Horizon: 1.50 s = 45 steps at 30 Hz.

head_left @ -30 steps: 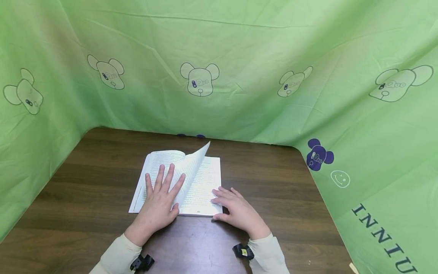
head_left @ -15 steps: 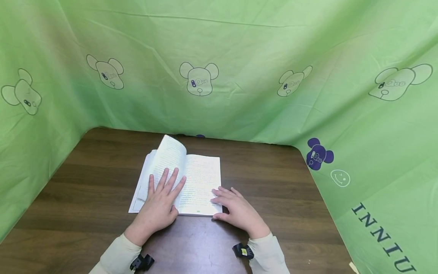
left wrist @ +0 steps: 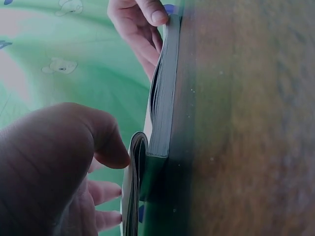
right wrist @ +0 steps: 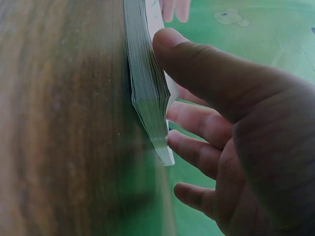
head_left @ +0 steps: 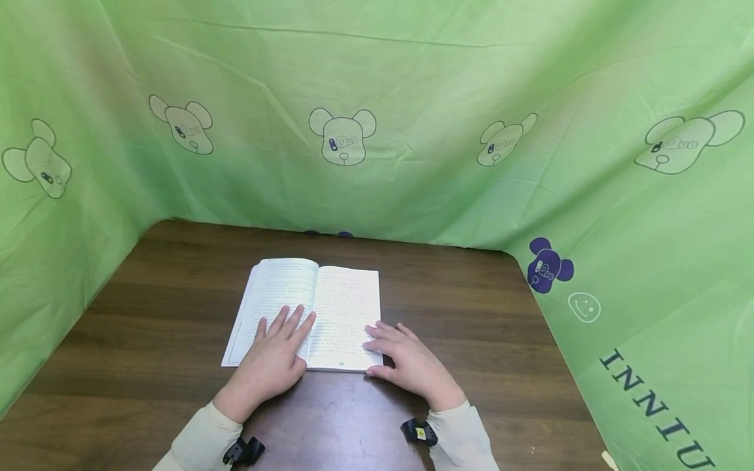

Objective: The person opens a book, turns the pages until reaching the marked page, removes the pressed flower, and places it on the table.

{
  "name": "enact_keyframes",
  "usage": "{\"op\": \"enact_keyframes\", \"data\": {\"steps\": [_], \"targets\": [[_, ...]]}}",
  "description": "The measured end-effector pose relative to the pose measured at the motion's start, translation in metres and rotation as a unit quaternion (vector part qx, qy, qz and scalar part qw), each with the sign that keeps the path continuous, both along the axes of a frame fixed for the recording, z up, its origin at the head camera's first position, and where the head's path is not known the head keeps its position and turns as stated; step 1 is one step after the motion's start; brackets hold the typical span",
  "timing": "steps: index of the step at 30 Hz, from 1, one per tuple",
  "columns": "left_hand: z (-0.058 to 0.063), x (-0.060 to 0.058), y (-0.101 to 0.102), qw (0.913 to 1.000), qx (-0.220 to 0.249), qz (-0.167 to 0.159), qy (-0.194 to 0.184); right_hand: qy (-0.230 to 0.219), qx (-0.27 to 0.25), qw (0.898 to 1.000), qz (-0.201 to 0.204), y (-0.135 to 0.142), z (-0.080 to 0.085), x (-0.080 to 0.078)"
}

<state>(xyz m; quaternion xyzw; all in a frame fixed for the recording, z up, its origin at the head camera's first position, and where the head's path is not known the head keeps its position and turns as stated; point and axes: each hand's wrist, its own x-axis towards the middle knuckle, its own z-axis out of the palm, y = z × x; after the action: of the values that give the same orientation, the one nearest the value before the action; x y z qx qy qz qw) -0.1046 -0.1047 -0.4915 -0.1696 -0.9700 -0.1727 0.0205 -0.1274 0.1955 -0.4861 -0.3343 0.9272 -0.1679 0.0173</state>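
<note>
An open book (head_left: 347, 301) with printed pages lies on the brown wooden table, both sides flat. My left hand (head_left: 272, 363) rests spread over the lower part of the left page, fingers pointing away from me and the thumb by the spine. In the left wrist view, the left thumb (left wrist: 110, 147) touches the page close to the fold. At the book's lower right corner is my right hand (head_left: 409, 363), its fingertips on the right page's edge. The right wrist view shows the right thumb (right wrist: 172, 44) against the corner of the thick page stack (right wrist: 147, 69).
The wooden table (head_left: 471, 314) extends around the book. Green cloth (head_left: 412, 196) with printed bear heads hangs at the back and both sides. Each wrist carries a small black camera (head_left: 419, 432). A small pale object (head_left: 609, 460) sits at the table's right edge.
A raised page has swung from the right over to the left and now lies flat under my left hand. The left hand has drawn slightly nearer; the right hand stays put.
</note>
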Motion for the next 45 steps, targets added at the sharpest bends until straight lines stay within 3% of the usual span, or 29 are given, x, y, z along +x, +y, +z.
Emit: {"op": "enact_keyframes", "data": {"steps": [6,16,25,32,37,45], "targets": [[0.0002,0.0013,-0.0011,0.9998,0.004,0.011,-0.013,0.005,-0.005,1.000,0.004,0.0007,-0.0004,0.0005],[0.0004,0.0007,-0.0014,0.9997,-0.004,0.023,-0.004,0.051,-0.034,0.997,0.036,0.0020,-0.0004,-0.0005],[0.0026,0.0004,-0.0010,0.9994,0.002,0.032,0.009,0.072,-0.029,0.996,0.034,0.0001,0.0022,0.0014],[0.0024,-0.0003,-0.0008,0.9992,0.020,-0.006,0.035,0.079,-0.018,0.996,0.024,-0.0013,0.0009,0.0011],[0.0014,0.0014,-0.0002,0.9985,0.030,-0.042,0.018,0.093,-0.024,0.995,0.021,-0.0017,0.0002,0.0007],[0.0026,0.0034,0.0015,0.9987,0.008,-0.048,0.012,0.137,-0.041,0.990,0.020,-0.0024,0.0026,0.0000]]}}
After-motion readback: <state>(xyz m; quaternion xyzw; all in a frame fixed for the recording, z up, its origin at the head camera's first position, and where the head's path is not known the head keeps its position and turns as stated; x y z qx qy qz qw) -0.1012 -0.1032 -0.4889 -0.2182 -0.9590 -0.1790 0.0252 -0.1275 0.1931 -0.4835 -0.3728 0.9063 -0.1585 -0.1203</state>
